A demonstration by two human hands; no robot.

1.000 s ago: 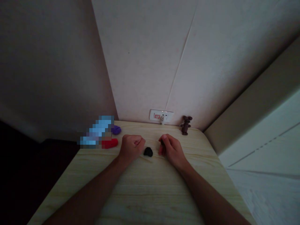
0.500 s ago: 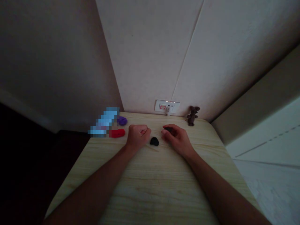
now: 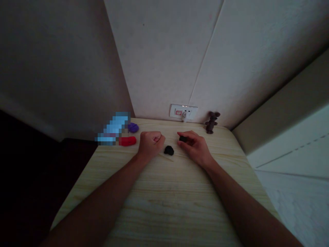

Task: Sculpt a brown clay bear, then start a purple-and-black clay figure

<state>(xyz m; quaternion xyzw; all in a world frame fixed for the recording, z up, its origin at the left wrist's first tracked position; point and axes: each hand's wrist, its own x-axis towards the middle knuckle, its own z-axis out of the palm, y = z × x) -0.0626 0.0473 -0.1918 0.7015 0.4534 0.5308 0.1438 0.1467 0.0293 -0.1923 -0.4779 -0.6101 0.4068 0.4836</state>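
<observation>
My right hand [image 3: 196, 145] pinches a small black lump of modelling clay [image 3: 182, 139] between thumb and fingertips, just above the table. My left hand [image 3: 150, 144] is closed in a fist with its side toward the tabletop; whatever may be inside is hidden. Between the two hands a second black clay lump [image 3: 169, 150] lies on the wood. Just in front of it is a thin stick [image 3: 166, 158], like a toothpick, pointing toward the left wrist.
Left of the fist lie a red clay roll [image 3: 128, 141], a purple clay lump [image 3: 133, 128] and a blurred-out blue item [image 3: 113, 128]. A brown clay animal figure [image 3: 211, 122] stands at the back right of the wooden table [image 3: 167, 206]. Behind is a wall socket [image 3: 183, 112] with a plug.
The right fingers have shifted around the black clay, so more of it shows at the fingertips. The left fist keeps its pose. The whole view has tilted slightly, moving everything a little higher.
</observation>
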